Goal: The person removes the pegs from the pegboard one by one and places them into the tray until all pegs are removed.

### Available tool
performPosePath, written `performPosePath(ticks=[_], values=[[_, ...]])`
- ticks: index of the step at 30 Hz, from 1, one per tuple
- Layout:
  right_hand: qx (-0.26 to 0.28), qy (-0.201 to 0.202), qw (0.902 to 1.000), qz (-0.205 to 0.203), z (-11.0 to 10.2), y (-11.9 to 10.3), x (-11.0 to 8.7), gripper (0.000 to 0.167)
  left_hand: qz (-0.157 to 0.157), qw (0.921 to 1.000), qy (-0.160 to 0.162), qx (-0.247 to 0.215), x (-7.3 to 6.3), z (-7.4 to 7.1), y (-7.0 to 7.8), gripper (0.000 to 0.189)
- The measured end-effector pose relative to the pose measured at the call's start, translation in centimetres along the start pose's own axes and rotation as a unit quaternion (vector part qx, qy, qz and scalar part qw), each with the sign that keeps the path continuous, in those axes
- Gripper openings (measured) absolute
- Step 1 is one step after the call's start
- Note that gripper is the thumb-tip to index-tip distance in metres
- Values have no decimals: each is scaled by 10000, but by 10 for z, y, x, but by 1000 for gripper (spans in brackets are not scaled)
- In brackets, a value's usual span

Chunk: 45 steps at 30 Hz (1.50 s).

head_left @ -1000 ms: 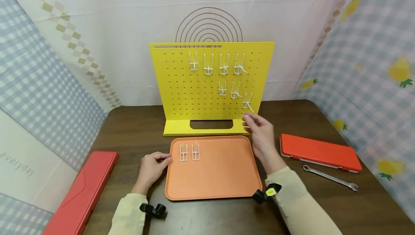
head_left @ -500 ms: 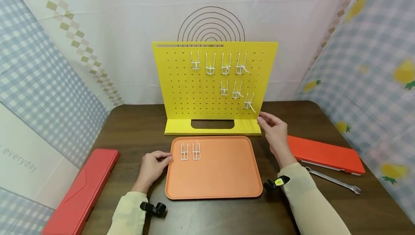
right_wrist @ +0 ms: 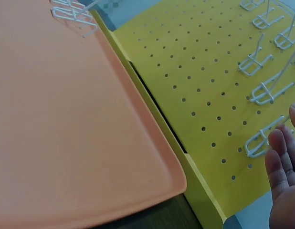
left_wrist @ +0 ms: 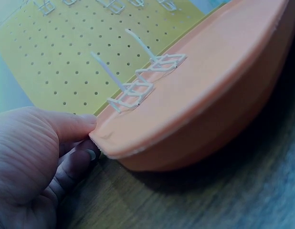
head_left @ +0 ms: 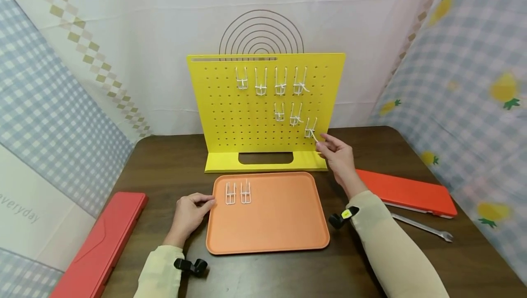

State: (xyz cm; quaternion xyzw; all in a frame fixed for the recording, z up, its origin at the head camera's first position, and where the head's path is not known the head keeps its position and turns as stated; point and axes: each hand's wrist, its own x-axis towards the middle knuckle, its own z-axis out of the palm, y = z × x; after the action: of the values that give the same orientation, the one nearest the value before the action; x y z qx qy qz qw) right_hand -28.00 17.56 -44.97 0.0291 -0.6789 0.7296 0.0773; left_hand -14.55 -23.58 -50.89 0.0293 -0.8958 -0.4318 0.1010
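My left hand [head_left: 188, 215] pinches the left rim of an orange tray [head_left: 277, 218], thumb on top and fingers underneath, as the left wrist view shows. Two white wire pegboard hooks, a left one [head_left: 230, 194] and a right one [head_left: 245, 192], lie near the tray's back left corner. Behind it stands a yellow pegboard [head_left: 243, 129] with several white hooks hung on it. Beside the lowest hook [head_left: 309, 130], at the lower right, is my right hand [head_left: 339, 158]. Its fingertips are right at the hook's prong tip; thumb and fingers stand apart in the right wrist view.
On the right lie an orange-red flat case [head_left: 411, 193] and a metal wrench [head_left: 428, 229]. A long red case [head_left: 99, 245] lies at the left table edge. Patterned cloth hangs behind and at both sides of the brown table [head_left: 263, 277].
My right hand first moved right, away from the lowest hook, then came back left to its prong tip. The left hand stays on the tray rim.
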Motion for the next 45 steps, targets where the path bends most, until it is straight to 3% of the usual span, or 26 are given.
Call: performPosePath(ticks=[8,18,45], values=[[-106,-360,9993,-50,5,3,1,51,76,9999,14,-69,1,0,1,10],[-309,-13,9995,76,8,3,4,42,79,9998,49,-172,0,1,0,9],[-132,-131,9997,-157,2,1,6,43,132,9998,82,-148,0,0,2,9]])
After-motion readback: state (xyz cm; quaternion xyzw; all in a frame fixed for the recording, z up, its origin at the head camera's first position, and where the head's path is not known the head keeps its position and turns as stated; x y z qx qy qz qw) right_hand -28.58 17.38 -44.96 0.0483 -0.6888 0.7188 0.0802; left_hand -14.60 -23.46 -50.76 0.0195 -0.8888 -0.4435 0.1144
